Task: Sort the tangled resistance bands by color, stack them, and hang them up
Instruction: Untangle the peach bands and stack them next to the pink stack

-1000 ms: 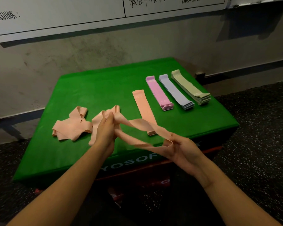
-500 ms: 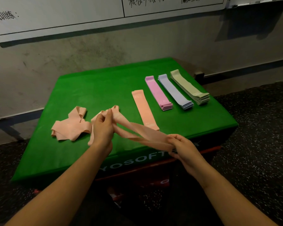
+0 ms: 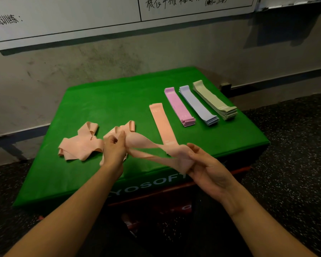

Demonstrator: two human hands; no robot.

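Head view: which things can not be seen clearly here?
- Peach band: its right end is blurred and wrapped in the right hand; twists unclear.
- Peach pile: the left hand covers its right part; number of bands unclear.
- Whiteboard: cut by the top edge.
- Band prints: too small.

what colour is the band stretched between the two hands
Peach band, same as the tangled pile; the head view shows it.
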